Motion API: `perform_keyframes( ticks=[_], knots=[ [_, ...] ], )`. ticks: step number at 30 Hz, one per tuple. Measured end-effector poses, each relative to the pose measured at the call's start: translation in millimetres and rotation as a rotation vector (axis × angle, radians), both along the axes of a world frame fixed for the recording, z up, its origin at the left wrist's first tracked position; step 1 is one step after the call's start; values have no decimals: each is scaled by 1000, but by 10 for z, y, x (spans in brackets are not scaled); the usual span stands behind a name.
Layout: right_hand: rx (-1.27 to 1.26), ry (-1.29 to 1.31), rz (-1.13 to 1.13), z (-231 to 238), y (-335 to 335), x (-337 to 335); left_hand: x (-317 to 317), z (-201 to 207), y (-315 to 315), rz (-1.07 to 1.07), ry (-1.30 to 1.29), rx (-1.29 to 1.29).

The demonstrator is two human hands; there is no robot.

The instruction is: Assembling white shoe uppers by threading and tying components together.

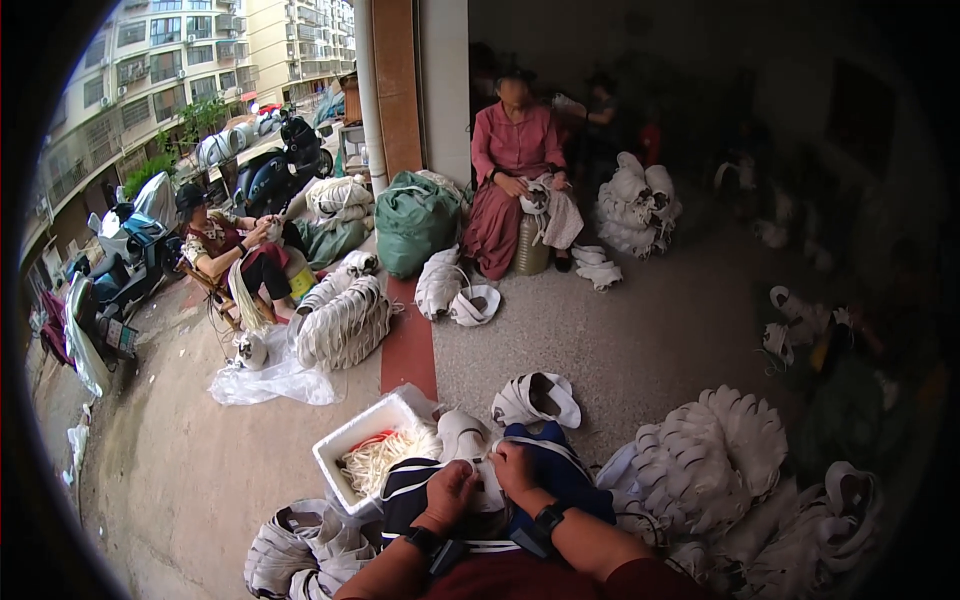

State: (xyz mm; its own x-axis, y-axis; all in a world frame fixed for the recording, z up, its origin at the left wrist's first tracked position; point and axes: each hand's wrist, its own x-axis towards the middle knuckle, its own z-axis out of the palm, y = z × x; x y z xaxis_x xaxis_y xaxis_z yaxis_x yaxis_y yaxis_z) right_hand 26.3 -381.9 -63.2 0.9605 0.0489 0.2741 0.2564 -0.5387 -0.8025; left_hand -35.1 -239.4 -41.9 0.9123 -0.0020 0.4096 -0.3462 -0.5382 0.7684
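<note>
Head view: white piece (488, 488) partly behind left hand (452, 489)

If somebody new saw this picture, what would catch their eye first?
Probably the ridged stack of nested white pieces at lower right. Next, the person's left hand and right hand, close together at a curved white piece on the lap, with a rectangular white foam box of pale cords to their left. Beyond, a bulging green sack sits left of a seated person in pink.
</note>
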Motion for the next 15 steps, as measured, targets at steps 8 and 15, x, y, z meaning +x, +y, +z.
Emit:
perform_keyframes(
  ticks=[8, 15],
  knots=[
    [-388, 3, 319, 195, -118, -41, 55, 11, -93, 131, -6, 44],
    [-428, 40, 478, 294, -168, 193, 209, 200, -122, 60, 188, 181]
  ],
)
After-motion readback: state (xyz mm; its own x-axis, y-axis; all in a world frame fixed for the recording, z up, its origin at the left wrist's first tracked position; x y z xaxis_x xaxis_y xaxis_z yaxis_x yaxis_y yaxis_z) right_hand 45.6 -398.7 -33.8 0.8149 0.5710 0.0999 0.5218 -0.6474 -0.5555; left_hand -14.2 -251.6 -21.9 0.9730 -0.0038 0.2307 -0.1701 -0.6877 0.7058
